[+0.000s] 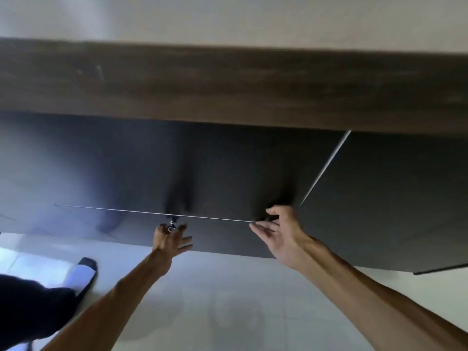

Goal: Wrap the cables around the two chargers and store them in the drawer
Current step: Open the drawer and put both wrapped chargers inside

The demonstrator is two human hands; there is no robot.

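Below a long brown wooden top [228, 82], dark grey cabinet fronts fill most of the view, w/ pale wall above and light floor [228, 300] beneath. Thin bright seam runs across the front; the drawer [220, 234] is the panel under that seam, flush w/ the front above it. Another dark panel [392, 198] sits to the right, split off by a slanted pale gap. Both bare forearms reach up from the bottom edge. Right hand [281, 236] is at the seam's right end, thumb above, fingers loosely bent and spread, tips touching or just at the panel edge; can't tell if it grasps anything. Left hand [169, 240] is at the drawer's middle, fingers spread, index and middle on either side of a small shiny metal knob [171, 225]; a true grip can't be confirmed. Chargers and cables aren't visible. Lower left: dark trouser leg, white sock and a dark slipper [87, 272] on the floor.
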